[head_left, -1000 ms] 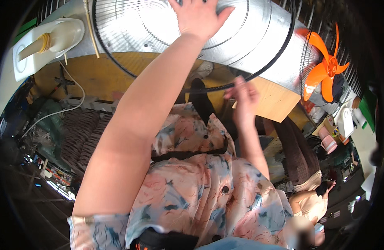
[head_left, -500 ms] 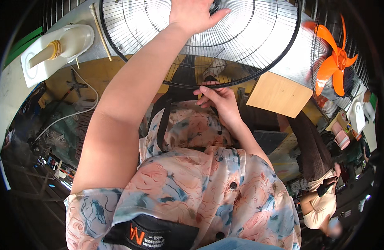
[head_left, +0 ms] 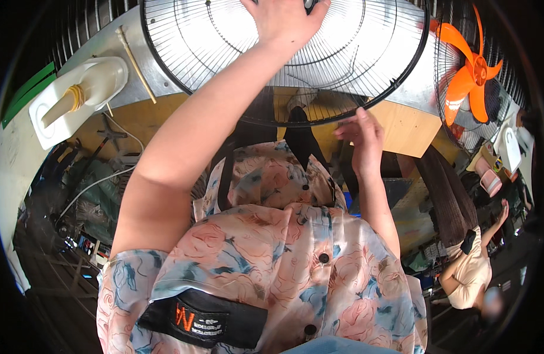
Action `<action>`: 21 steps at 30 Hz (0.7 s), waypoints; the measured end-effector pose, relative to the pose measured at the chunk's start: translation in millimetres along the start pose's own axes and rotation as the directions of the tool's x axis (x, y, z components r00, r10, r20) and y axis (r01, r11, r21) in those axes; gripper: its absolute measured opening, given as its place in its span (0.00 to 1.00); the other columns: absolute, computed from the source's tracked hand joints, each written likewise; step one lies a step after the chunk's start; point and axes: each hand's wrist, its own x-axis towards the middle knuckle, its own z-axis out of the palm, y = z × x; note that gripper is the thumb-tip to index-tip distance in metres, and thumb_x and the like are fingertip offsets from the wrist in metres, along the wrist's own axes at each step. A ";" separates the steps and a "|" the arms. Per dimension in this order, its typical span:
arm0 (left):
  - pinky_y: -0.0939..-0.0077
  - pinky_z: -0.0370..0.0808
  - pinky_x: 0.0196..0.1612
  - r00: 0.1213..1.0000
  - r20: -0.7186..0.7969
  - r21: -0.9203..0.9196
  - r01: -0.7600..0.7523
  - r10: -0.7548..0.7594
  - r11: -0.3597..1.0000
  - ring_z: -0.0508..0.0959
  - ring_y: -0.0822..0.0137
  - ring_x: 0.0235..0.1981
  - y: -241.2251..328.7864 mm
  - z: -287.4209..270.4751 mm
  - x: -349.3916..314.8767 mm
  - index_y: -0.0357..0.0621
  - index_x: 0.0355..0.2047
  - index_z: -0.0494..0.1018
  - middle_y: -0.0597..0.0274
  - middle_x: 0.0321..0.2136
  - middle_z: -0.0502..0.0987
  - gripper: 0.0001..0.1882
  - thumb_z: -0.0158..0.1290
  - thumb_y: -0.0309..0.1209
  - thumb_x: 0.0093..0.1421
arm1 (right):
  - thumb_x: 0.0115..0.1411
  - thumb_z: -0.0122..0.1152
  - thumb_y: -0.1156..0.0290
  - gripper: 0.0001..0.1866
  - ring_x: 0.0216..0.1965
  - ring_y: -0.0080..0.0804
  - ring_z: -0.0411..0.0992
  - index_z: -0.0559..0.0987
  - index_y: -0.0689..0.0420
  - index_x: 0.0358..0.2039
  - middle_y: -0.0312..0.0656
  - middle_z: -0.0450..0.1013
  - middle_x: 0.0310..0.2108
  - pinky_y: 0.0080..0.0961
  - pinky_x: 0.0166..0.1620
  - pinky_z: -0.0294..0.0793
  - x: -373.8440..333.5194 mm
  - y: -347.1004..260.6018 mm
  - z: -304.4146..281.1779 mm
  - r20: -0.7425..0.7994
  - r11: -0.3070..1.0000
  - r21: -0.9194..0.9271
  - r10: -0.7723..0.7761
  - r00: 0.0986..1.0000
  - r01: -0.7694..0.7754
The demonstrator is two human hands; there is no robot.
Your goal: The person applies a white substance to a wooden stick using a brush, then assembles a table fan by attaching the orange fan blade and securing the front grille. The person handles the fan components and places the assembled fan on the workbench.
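A round black wire fan guard (head_left: 266,82) lies on the metal tabletop, its near rim jutting past the table's edge. My left hand (head_left: 287,20) rests on the hub area at its middle, thumb spread away; the upper picture edge cuts off some of its fingers. At the near right part of the rim is my right hand (head_left: 366,133), thumb tip against the wire ring and the other fingers curled underneath. Whether a small part sits between those fingers cannot be made out.
To the right stand orange fan blades (head_left: 475,71) inside another wire guard. A wooden board (head_left: 405,127) lies below the table edge. On the left are a white plastic bottle (head_left: 101,82) with rubber bands and a thin stick (head_left: 136,65). A co-worker (head_left: 469,268) is at the lower right.
My right hand has slid rightward along the guard's near rim. My left hand stays on the guard's middle, now slightly further right in the picture. The co-worker has raised an arm.
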 end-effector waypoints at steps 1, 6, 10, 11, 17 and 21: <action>0.30 0.44 0.68 0.991 0.019 -0.035 -0.128 0.129 0.991 0.42 0.43 0.74 -3.4 -1.9 -0.7 0.54 0.71 0.56 0.45 0.74 0.43 0.42 0.57 0.48 0.60 | 0.64 0.63 0.53 0.19 0.26 0.29 0.78 0.78 0.60 0.32 0.44 0.79 0.28 0.24 0.34 0.77 -3.9 1.0 0.8 -0.001 0.992 -0.091 0.090 0.996 -0.089; 0.29 0.48 0.67 0.903 0.132 0.095 -0.421 0.408 0.902 0.45 0.40 0.73 -25.8 -13.2 -3.1 0.58 0.71 0.56 0.46 0.73 0.44 0.42 0.55 0.54 0.59 | 0.66 0.62 0.54 0.22 0.26 0.27 0.79 0.79 0.65 0.35 0.49 0.81 0.32 0.20 0.31 0.77 -7.1 25.6 38.4 0.248 0.977 -0.070 0.214 0.945 -0.203; 0.30 0.48 0.67 0.903 0.145 0.156 -0.425 0.405 0.892 0.47 0.41 0.73 -26.3 -12.5 -3.3 0.59 0.72 0.55 0.46 0.73 0.46 0.43 0.51 0.58 0.60 | 0.65 0.61 0.64 0.15 0.23 0.26 0.77 0.80 0.65 0.29 0.48 0.80 0.26 0.20 0.28 0.75 -14.2 34.7 53.6 0.183 0.974 0.112 0.173 0.968 -0.195; 0.30 0.47 0.67 0.906 0.144 0.154 -0.419 0.399 0.895 0.47 0.41 0.73 -23.2 -11.0 -3.5 0.59 0.72 0.55 0.46 0.73 0.46 0.43 0.51 0.58 0.60 | 0.64 0.61 0.66 0.14 0.22 0.26 0.77 0.80 0.65 0.29 0.48 0.80 0.25 0.20 0.27 0.75 -15.8 34.2 52.6 0.174 0.977 0.133 0.140 0.975 -0.164; 0.30 0.45 0.68 0.968 0.063 0.071 -0.246 0.242 0.967 0.45 0.41 0.73 11.1 1.5 -3.5 0.57 0.72 0.54 0.44 0.73 0.45 0.42 0.53 0.55 0.61 | 0.64 0.61 0.63 0.14 0.21 0.24 0.74 0.80 0.63 0.33 0.44 0.79 0.22 0.21 0.30 0.74 -8.3 10.2 11.4 -0.106 0.999 -0.010 -0.045 0.993 0.044; 0.37 0.46 0.69 0.988 0.023 -0.176 -0.143 0.150 0.974 0.46 0.39 0.73 12.5 0.6 9.4 0.49 0.68 0.63 0.39 0.72 0.47 0.38 0.59 0.47 0.59 | 0.70 0.52 0.49 0.24 0.24 0.26 0.75 0.80 0.61 0.40 0.43 0.80 0.32 0.24 0.34 0.77 -19.8 -5.1 -16.8 -0.206 0.998 -0.005 -0.068 0.976 0.068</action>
